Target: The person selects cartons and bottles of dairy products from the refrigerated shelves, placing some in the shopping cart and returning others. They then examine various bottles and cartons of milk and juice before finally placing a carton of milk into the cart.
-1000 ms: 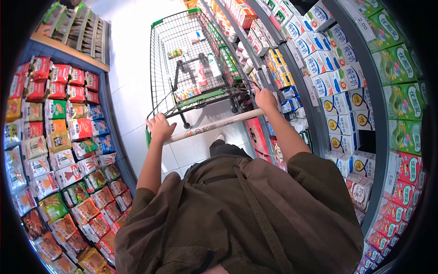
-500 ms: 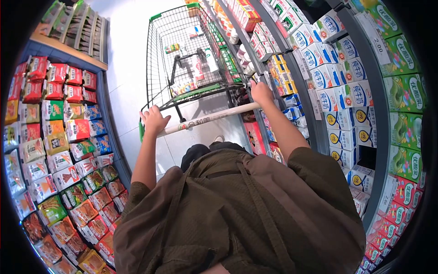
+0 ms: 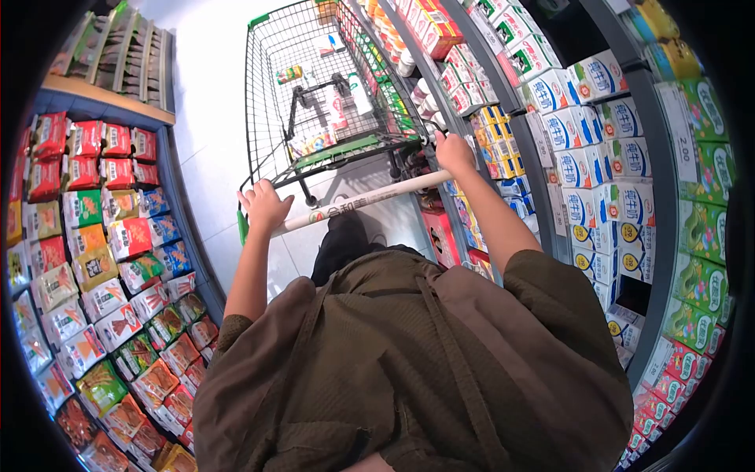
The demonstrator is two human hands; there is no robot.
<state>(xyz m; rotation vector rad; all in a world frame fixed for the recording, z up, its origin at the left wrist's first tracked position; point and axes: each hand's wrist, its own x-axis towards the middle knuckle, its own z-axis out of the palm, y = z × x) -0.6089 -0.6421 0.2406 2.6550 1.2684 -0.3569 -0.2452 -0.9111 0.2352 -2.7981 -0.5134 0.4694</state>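
Note:
My left hand is closed around the left end of the white push handle of a shopping cart. At the handle's right end my right hand grips it too, close to the shelf edge. The cart's black wire basket with green trim extends ahead of me. Inside lie a green-and-yellow pack, a red-and-white package, a white bottle-like item and a colourful pack near the handle. Their exact kinds are hard to make out.
To the right, shelves hold stacked white-and-blue milk cartons and green drink packs above price tags. On the left stands a rack of bagged snacks. Pale tiled floor runs between them.
The shelves and rack have slid down and back in view as the cart and I move forward. One dark-trousered leg has swung ahead under the handle. Both hands keep their grip.

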